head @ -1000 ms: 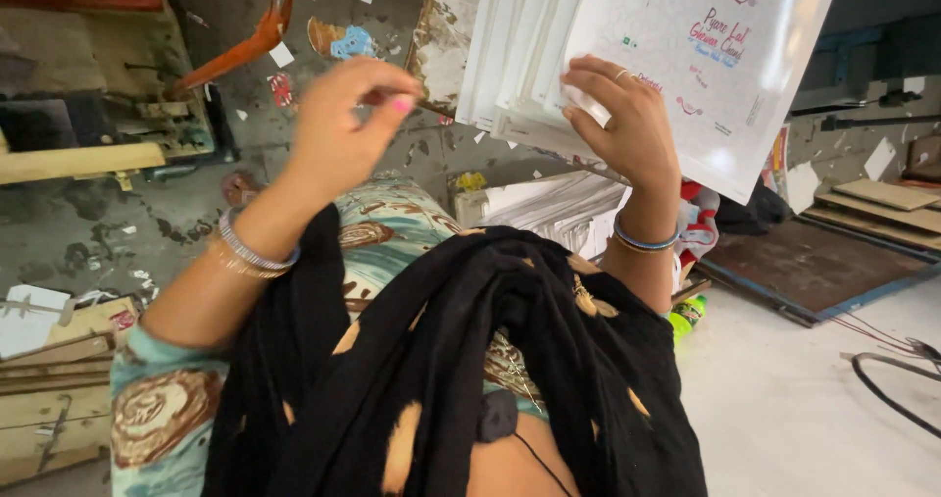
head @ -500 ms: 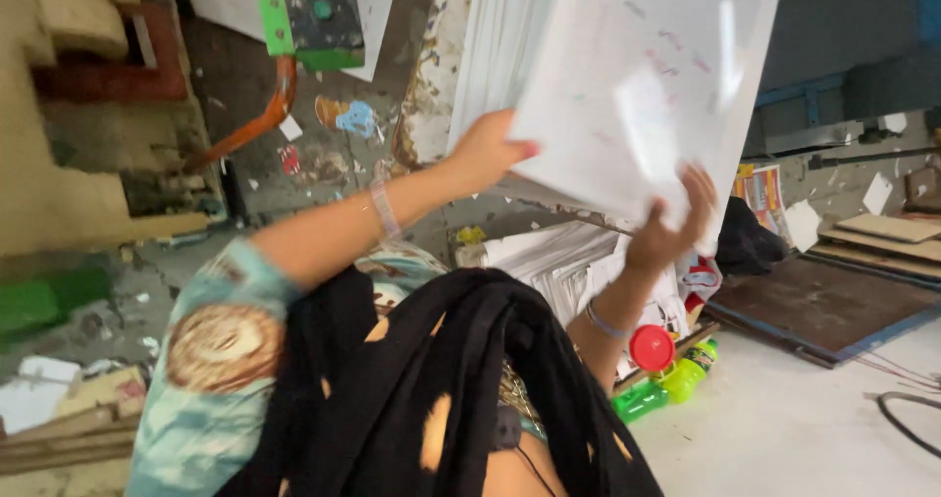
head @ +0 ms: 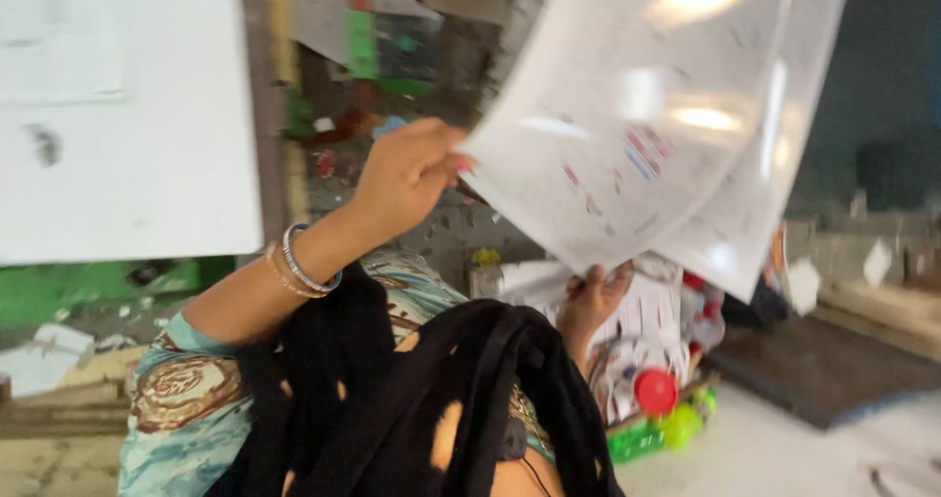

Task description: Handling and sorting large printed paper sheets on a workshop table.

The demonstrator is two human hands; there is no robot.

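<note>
Sheets of glossy white printed paper (head: 627, 115) are curving, catching glare; left hand (head: 407, 175) is pinching their left edge, right hand (head: 593, 296) is gripping the bottom edge.

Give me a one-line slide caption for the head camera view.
Left hand and right hand hold up glossy printed sheets above a stack of papers.

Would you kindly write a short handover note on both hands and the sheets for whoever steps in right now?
Left hand: raised, pinching the left edge of the glossy white printed sheets.
Right hand: gripping the same sheets at their lower edge.
Sheets: held up in the air, curved and blurred; at least two layers show.
Below: a stack of white printed paper, a round red lid and a green plastic item.
Done or left: unclear.
</note>
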